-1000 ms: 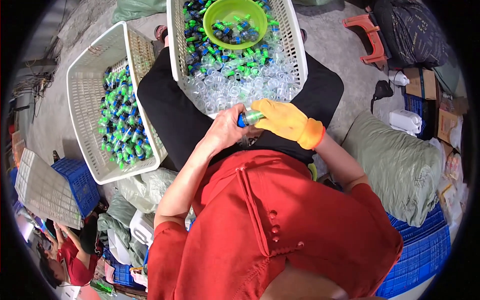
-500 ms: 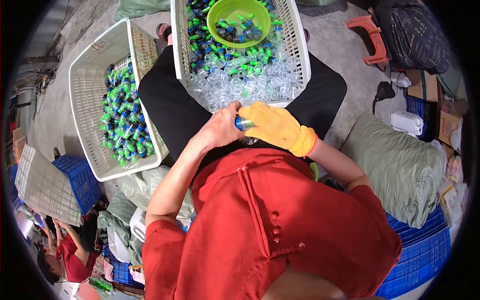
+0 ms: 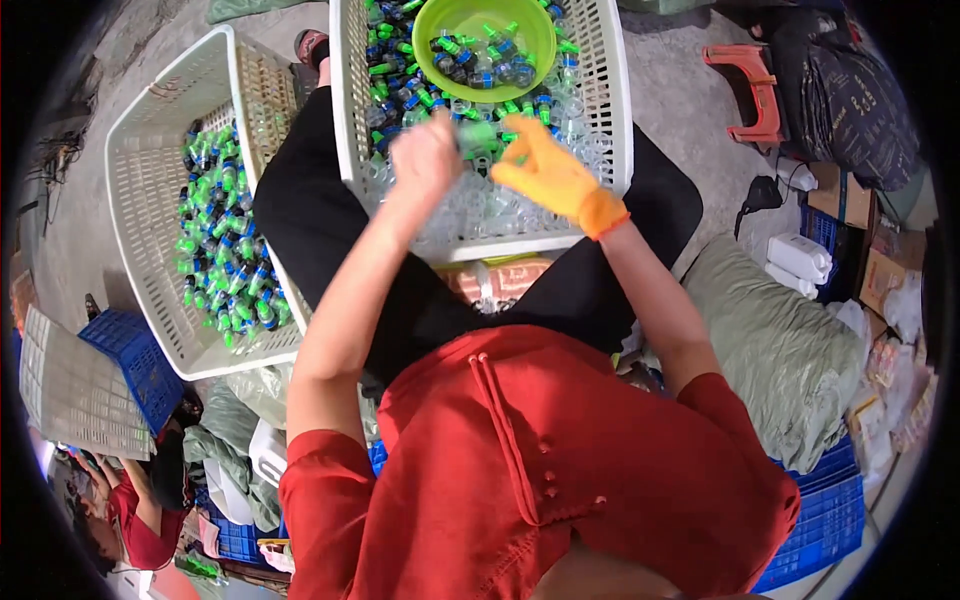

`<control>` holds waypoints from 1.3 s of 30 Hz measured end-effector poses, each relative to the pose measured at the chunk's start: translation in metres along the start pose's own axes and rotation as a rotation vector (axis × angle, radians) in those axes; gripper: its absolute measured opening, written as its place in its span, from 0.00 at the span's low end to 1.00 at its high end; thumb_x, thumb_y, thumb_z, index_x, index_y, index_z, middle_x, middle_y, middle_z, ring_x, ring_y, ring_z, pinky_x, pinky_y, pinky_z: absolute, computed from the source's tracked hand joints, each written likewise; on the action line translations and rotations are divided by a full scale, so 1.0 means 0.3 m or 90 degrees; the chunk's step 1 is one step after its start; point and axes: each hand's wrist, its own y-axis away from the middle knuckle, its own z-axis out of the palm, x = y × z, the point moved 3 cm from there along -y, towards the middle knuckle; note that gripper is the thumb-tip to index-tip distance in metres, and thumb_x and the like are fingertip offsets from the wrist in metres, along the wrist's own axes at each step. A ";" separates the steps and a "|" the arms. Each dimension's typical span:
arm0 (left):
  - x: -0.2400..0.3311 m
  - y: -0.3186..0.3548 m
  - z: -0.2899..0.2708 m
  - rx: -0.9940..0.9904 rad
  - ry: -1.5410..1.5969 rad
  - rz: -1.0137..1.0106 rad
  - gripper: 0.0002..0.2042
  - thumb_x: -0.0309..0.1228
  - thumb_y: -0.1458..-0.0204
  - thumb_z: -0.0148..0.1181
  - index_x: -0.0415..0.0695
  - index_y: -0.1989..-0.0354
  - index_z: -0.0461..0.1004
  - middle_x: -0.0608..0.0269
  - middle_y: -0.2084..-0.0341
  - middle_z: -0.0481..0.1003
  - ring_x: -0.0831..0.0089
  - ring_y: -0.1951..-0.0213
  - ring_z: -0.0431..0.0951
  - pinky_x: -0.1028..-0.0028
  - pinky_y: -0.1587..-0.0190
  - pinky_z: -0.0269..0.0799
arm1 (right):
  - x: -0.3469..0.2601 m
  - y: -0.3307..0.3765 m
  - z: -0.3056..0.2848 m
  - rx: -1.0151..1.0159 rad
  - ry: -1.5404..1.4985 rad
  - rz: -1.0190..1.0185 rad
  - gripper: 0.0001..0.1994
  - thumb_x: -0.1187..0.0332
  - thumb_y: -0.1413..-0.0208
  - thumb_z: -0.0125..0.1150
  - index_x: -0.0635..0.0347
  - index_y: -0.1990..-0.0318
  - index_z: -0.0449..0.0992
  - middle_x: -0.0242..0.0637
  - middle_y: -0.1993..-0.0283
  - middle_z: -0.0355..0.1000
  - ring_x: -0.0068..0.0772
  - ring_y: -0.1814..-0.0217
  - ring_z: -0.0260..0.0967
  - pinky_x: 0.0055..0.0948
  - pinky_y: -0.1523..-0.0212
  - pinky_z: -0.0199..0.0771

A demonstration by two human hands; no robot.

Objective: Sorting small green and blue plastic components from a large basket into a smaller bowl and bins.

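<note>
My bare left hand (image 3: pixel 427 158) is over the white basket (image 3: pixel 340 110) between my knees, its fingers smeared by motion. Just right of it is a blurred greenish, see-through shape (image 3: pixel 476 136); whether the hand holds it I cannot tell. My right hand (image 3: pixel 548 178), in a yellow glove, hovers over the same basket with thumb and fingers apart and nothing plainly in them. Under both hands lie clear plastic cups (image 3: pixel 465 205). Farther back are many small bottles (image 3: pixel 395 70) with green tops and blue bands. A lime-green bowl (image 3: pixel 425 75) with more of them sits on the heap.
A second white basket (image 3: pixel 150 230) of similar bottles stands left of my leg. A red plastic stool (image 3: pixel 745 90) and a grey-green sack (image 3: pixel 770 340) are at the right. At lower left another person (image 3: pixel 145 515) is beside a blue crate (image 3: pixel 135 370).
Both hands have moved forward from my lap to above the basket and drawn apart. The small blue-banded bottle they held together no longer shows clearly.
</note>
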 end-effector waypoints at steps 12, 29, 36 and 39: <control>-0.365 -0.160 0.402 -0.128 0.163 -0.276 0.20 0.41 0.56 0.63 0.45 0.55 0.76 0.46 0.75 0.76 0.46 0.68 0.76 0.58 0.62 0.73 | 0.146 -0.171 -0.109 0.037 0.727 0.014 0.19 0.65 0.52 0.59 0.58 0.51 0.70 0.33 0.70 0.72 0.33 0.65 0.68 0.28 0.64 0.67; 0.098 0.250 -0.250 -0.158 1.134 -0.626 0.07 0.25 0.49 0.59 0.37 0.63 0.75 0.62 0.79 0.72 0.78 0.82 0.68 0.81 0.82 0.63 | -0.209 0.250 0.087 0.218 0.616 -0.533 0.21 0.64 0.54 0.64 0.59 0.52 0.68 0.40 0.62 0.71 0.38 0.63 0.68 0.31 0.64 0.68; 0.165 0.328 -0.350 -0.145 1.031 -0.538 0.06 0.27 0.46 0.58 0.38 0.63 0.76 0.65 0.81 0.70 0.81 0.84 0.65 0.82 0.84 0.60 | -0.138 0.313 0.157 0.133 0.490 -0.425 0.22 0.63 0.52 0.63 0.59 0.50 0.67 0.39 0.63 0.70 0.40 0.66 0.68 0.29 0.67 0.68; 0.155 0.343 -0.356 -0.107 0.956 -0.501 0.06 0.27 0.46 0.58 0.38 0.63 0.76 0.66 0.82 0.69 0.81 0.85 0.65 0.82 0.84 0.59 | -0.119 0.317 0.176 0.093 0.333 -0.306 0.21 0.63 0.51 0.62 0.58 0.50 0.67 0.38 0.66 0.70 0.39 0.69 0.68 0.29 0.70 0.68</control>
